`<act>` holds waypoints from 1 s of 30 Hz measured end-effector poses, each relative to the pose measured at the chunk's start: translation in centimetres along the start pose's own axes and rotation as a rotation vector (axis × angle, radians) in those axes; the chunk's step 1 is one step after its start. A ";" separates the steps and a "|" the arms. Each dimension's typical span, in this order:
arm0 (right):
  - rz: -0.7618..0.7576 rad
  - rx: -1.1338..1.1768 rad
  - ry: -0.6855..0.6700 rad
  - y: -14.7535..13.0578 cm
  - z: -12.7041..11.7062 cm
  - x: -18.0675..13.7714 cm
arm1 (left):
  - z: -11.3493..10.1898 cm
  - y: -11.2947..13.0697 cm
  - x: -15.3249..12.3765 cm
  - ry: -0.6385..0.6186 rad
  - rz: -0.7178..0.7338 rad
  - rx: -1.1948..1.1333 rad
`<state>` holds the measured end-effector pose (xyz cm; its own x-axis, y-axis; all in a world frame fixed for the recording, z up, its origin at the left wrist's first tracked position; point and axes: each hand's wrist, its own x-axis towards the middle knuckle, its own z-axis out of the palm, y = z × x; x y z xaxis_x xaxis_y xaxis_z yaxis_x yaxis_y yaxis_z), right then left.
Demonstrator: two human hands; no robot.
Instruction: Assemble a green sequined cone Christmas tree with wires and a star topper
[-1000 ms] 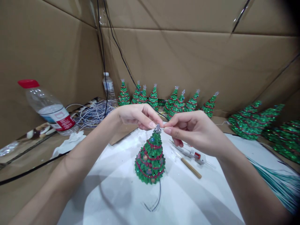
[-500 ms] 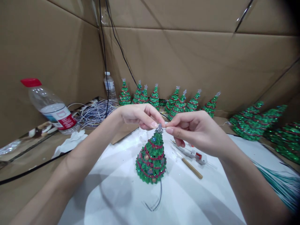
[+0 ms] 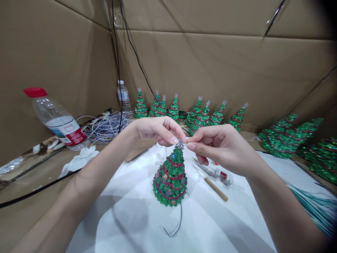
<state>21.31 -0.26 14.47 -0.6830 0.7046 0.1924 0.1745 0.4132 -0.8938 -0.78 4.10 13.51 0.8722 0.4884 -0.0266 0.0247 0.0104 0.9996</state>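
A small green Christmas tree figurine (image 3: 170,179) with red garlands and tiny baubles stands on a white work surface (image 3: 126,218). At its tip sits a clear star (image 3: 180,143). My left hand (image 3: 160,130) is closed, thumb and forefinger pinching at the star. From the other side my right hand (image 3: 214,146) is closed in a pinch right beside the star; whatever lies between those fingertips is too small to make out. Thin dark wires (image 3: 180,219) trail from under the tree toward me.
An awl (image 3: 216,189) and a hot glue gun (image 3: 214,171) lie right of the tree. Several finished trees (image 3: 200,119) line the back. Tangled wire (image 3: 107,128), a red-capped bottle (image 3: 61,121) and crumpled tissue (image 3: 79,161) are on the left. Green wires (image 3: 313,203) lie right.
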 end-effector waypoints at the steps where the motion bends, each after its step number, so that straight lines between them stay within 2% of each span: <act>1: -0.001 -0.001 0.000 0.0 0.0 0.0 | 0.0 0.0 0.0 -0.003 0.000 0.000; 30: -0.019 -0.056 0.009 0.0 -0.1 -0.2 | 0.1 -0.1 0.1 0.020 -0.010 0.019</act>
<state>21.50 -0.35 14.49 -0.6803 0.7013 0.2132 0.2007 0.4580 -0.8660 -0.71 4.08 13.42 0.8618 0.5059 -0.0361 0.0425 -0.0011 0.9991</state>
